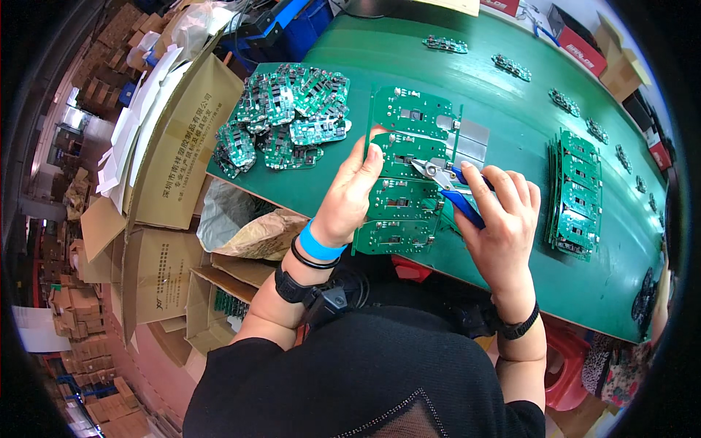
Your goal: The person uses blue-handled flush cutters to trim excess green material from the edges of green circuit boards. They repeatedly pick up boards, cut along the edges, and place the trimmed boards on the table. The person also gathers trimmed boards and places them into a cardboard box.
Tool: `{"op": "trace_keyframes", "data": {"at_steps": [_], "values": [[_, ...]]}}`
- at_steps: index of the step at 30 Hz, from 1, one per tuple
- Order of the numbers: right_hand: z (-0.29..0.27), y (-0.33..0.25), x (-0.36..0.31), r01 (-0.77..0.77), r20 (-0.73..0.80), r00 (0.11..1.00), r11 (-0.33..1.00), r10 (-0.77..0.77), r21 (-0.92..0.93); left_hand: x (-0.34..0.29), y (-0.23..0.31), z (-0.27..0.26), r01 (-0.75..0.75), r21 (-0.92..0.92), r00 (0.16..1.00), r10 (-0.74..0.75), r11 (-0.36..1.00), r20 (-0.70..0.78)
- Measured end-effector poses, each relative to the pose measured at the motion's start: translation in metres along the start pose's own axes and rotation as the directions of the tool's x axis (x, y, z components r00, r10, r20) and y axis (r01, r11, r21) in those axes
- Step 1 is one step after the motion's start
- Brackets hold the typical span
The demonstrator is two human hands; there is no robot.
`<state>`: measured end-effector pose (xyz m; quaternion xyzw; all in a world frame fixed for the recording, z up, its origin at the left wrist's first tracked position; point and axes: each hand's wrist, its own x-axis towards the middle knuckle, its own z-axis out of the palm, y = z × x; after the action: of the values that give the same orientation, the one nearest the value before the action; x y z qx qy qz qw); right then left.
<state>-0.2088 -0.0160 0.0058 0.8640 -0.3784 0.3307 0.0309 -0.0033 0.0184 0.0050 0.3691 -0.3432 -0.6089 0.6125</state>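
My left hand (353,191) grips the left edge of a green circuit board panel (400,188), thumb on top and the other fingers mostly hidden behind it. The panel is made of several joined boards in a column. My right hand (505,212) is closed around a pair of blue-handled cutters (463,206). Their metal jaws (431,169) lie over the panel's middle, at the second board from the top. Behind the panel's right side, a grey metal plate (473,142) shows. I cannot tell whether the jaws touch a part on the board.
Loose circuit boards (285,109) are heaped at the table's left end. A stack of board panels (575,197) lies to the right. Several small boards (511,67) sit in a spaced row along the far side of the green table (350,55). Cardboard boxes (179,168) stand at the left.
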Motion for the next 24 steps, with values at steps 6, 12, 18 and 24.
{"op": "trace_keyframes", "data": {"at_steps": [6,12,18,24], "values": [[-0.004,0.007,0.0,-0.061,-0.136,0.988,0.992,0.076,0.107,0.0,-0.009,-0.022,0.071,-0.074,0.996,-0.075,0.995,-0.047],[-0.005,0.013,-0.007,-0.137,-0.073,0.987,0.988,0.142,0.069,0.009,-0.02,-0.048,0.397,-0.666,0.852,0.017,0.632,0.524],[0.005,0.01,-0.009,-0.14,-0.019,0.99,0.989,0.141,0.037,0.004,-0.026,-0.034,0.325,-0.594,0.927,-0.124,0.736,0.354],[0.006,0.006,-0.009,-0.157,0.002,0.988,0.986,0.157,0.047,0.007,-0.031,-0.036,0.343,-0.671,0.911,-0.057,0.657,0.409]]}}
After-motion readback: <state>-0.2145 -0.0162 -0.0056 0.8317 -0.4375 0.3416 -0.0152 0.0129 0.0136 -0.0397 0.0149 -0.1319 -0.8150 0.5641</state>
